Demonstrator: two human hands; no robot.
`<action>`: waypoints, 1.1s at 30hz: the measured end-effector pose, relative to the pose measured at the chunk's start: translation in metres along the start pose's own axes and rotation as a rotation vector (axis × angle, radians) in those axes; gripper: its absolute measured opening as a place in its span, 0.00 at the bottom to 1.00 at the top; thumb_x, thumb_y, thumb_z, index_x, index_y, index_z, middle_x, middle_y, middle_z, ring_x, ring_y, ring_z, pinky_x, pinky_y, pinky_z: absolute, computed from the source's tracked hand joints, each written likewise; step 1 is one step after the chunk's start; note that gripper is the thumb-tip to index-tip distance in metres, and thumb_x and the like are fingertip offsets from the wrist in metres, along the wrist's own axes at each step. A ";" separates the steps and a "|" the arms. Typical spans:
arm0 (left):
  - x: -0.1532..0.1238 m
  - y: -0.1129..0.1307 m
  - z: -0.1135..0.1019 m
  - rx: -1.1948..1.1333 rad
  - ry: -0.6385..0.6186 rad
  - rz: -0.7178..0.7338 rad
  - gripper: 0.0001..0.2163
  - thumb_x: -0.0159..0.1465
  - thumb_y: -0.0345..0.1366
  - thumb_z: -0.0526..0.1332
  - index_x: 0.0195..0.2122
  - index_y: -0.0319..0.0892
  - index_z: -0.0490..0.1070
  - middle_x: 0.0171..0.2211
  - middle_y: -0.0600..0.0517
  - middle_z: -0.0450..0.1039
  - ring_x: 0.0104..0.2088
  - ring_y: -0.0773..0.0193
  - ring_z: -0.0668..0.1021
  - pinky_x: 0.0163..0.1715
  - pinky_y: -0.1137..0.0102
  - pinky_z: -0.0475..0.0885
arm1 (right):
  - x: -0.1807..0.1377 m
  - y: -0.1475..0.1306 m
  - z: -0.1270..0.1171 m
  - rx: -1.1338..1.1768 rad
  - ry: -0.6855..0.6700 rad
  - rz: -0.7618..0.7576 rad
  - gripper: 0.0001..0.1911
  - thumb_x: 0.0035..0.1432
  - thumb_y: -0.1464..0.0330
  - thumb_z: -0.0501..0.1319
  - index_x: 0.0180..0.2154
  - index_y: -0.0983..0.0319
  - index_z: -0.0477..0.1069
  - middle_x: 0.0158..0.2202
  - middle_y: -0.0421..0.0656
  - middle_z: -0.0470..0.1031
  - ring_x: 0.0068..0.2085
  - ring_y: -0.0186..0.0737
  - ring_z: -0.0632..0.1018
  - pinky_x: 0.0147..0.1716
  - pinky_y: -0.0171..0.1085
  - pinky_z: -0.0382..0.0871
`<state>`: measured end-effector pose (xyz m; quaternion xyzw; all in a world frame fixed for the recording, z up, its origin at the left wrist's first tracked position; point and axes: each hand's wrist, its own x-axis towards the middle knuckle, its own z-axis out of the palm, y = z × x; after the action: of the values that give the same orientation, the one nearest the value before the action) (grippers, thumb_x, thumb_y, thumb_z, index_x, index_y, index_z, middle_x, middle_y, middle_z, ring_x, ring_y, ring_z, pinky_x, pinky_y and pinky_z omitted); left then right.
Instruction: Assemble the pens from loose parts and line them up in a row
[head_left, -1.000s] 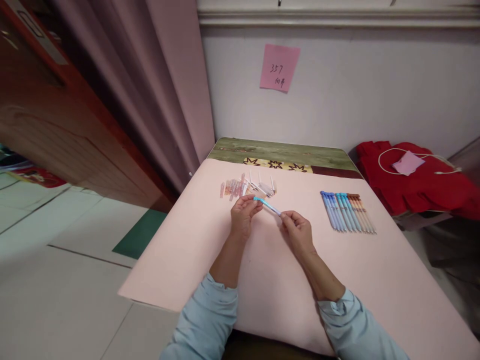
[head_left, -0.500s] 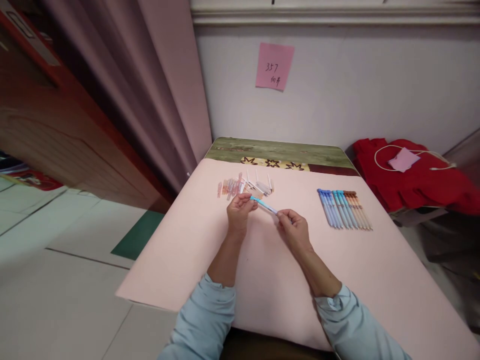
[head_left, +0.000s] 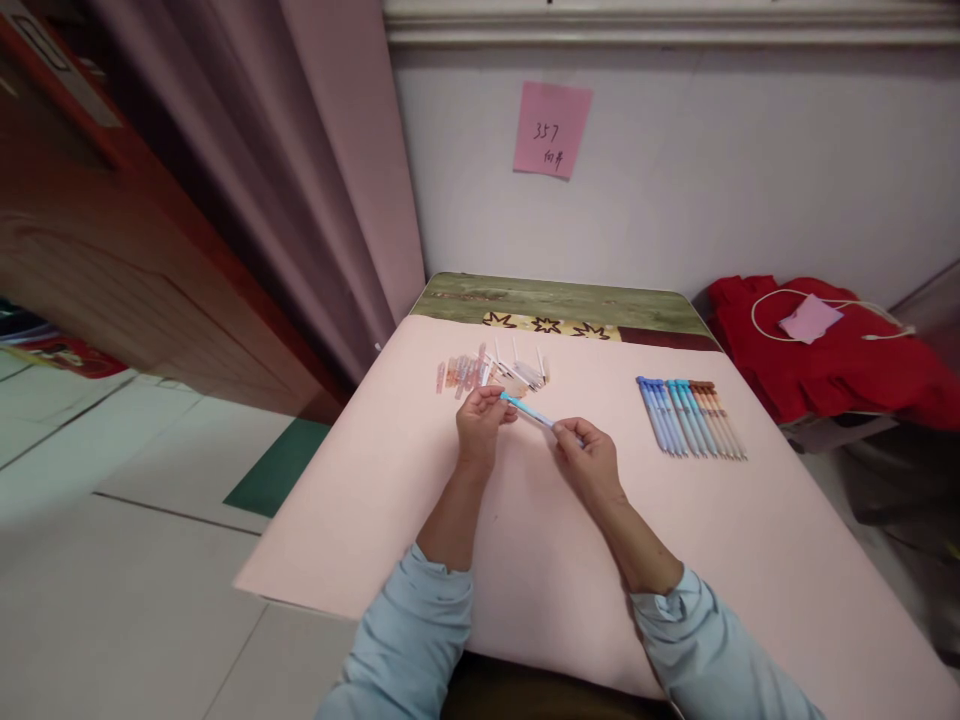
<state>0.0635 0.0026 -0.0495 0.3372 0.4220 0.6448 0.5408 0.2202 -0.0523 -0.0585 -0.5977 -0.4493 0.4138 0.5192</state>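
Both hands hold one light blue pen (head_left: 529,411) just above the pink table cover (head_left: 570,560). My left hand (head_left: 480,428) pinches the pen's far left end. My right hand (head_left: 589,460) pinches its near right end with closed fingers. The pen lies slanted between them. Just beyond my left hand sits a small heap of loose pen parts (head_left: 491,373), pinkish, clear and white.
A neat row of several blue and brown pens (head_left: 691,418) lies at the right of the table. A pink sticky note (head_left: 551,129) hangs on the wall. Red cloth with a white cable (head_left: 825,350) lies off the table's right. A curtain hangs to the left.
The hands keep their pinch on the pen and barely shift; the view has moved slightly.
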 end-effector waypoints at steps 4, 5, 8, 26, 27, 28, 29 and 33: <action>0.000 0.001 0.000 0.000 -0.009 0.019 0.15 0.51 0.37 0.69 0.38 0.37 0.73 0.29 0.51 0.75 0.28 0.66 0.78 0.32 0.67 0.76 | -0.001 -0.002 0.001 -0.045 0.004 -0.020 0.17 0.55 0.54 0.62 0.30 0.62 0.73 0.18 0.36 0.65 0.20 0.32 0.62 0.19 0.31 0.55; -0.001 0.000 0.000 -0.002 -0.006 0.025 0.15 0.51 0.37 0.70 0.38 0.37 0.73 0.30 0.50 0.75 0.29 0.66 0.78 0.33 0.67 0.77 | -0.002 -0.003 0.001 -0.048 0.003 -0.023 0.17 0.55 0.54 0.62 0.30 0.62 0.73 0.18 0.36 0.65 0.20 0.32 0.62 0.19 0.31 0.55; 0.000 -0.002 0.000 -0.007 0.001 0.044 0.15 0.51 0.37 0.70 0.38 0.38 0.73 0.32 0.50 0.75 0.31 0.65 0.79 0.36 0.66 0.77 | -0.003 -0.003 0.001 -0.060 -0.006 -0.028 0.17 0.56 0.53 0.61 0.30 0.62 0.73 0.18 0.36 0.66 0.20 0.32 0.63 0.19 0.31 0.55; -0.003 0.001 0.001 -0.015 -0.024 -0.071 0.17 0.50 0.41 0.73 0.36 0.37 0.74 0.29 0.49 0.77 0.29 0.64 0.80 0.36 0.65 0.77 | -0.001 -0.001 0.000 -0.076 0.014 -0.054 0.17 0.52 0.55 0.64 0.33 0.63 0.75 0.22 0.38 0.69 0.22 0.32 0.63 0.21 0.31 0.56; -0.003 0.001 0.001 -0.019 -0.018 -0.061 0.17 0.50 0.41 0.72 0.36 0.37 0.74 0.29 0.48 0.78 0.29 0.64 0.80 0.36 0.65 0.77 | -0.001 -0.001 0.001 -0.087 0.014 -0.060 0.17 0.52 0.55 0.64 0.33 0.63 0.75 0.22 0.38 0.69 0.22 0.32 0.63 0.21 0.31 0.57; -0.003 0.001 0.001 -0.021 -0.013 -0.050 0.16 0.51 0.42 0.72 0.35 0.37 0.74 0.29 0.49 0.77 0.29 0.64 0.80 0.36 0.65 0.77 | -0.002 -0.001 0.001 -0.104 0.016 -0.069 0.17 0.53 0.55 0.63 0.33 0.63 0.75 0.22 0.38 0.69 0.22 0.32 0.63 0.21 0.31 0.57; -0.003 0.001 0.001 -0.019 -0.011 -0.039 0.16 0.51 0.43 0.72 0.35 0.37 0.74 0.29 0.49 0.77 0.29 0.64 0.80 0.36 0.65 0.77 | -0.003 -0.001 0.001 -0.130 0.016 -0.083 0.17 0.54 0.55 0.63 0.34 0.63 0.76 0.22 0.38 0.69 0.22 0.32 0.63 0.21 0.32 0.57; -0.003 0.000 0.001 0.010 -0.015 -0.020 0.17 0.50 0.43 0.72 0.35 0.37 0.74 0.28 0.49 0.77 0.28 0.65 0.79 0.34 0.66 0.77 | -0.006 -0.001 0.001 -0.279 0.005 -0.165 0.16 0.57 0.56 0.60 0.36 0.61 0.76 0.22 0.37 0.70 0.21 0.32 0.62 0.21 0.32 0.57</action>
<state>0.0653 0.0002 -0.0490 0.3402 0.4245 0.6347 0.5488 0.2180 -0.0580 -0.0577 -0.6260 -0.5490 0.3018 0.4644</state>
